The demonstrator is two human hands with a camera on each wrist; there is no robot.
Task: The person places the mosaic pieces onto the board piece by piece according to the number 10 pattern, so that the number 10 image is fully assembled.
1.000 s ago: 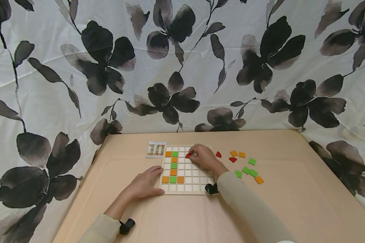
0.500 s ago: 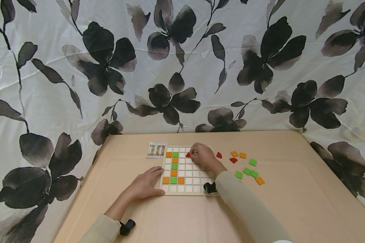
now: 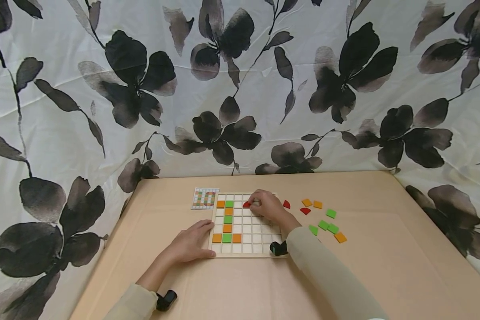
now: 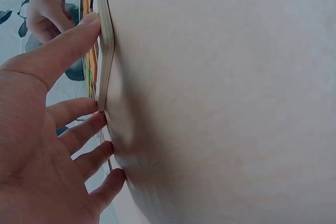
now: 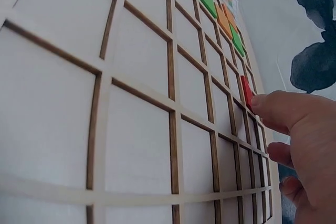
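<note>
A wooden grid board with white square cells lies on the table. Orange and green square tiles fill several cells on its left side. My left hand rests at the board's left edge, fingers extended; in the left wrist view its thumb touches the board's rim. Over the upper middle cells, my right hand pinches a red rounded-edge tile. The right wrist view has this red tile at a cell, under a fingertip; whether it lies fully flat there I cannot tell.
A small printed card with a coloured grid pattern lies beyond the board's upper left corner. To the right are two loose red tiles, several green tiles and several orange tiles. A floral curtain hangs behind the table.
My right hand stays at almost the same spot with the red tile. The left hand keeps its place at the board's edge. Only the head view shifts slightly.
</note>
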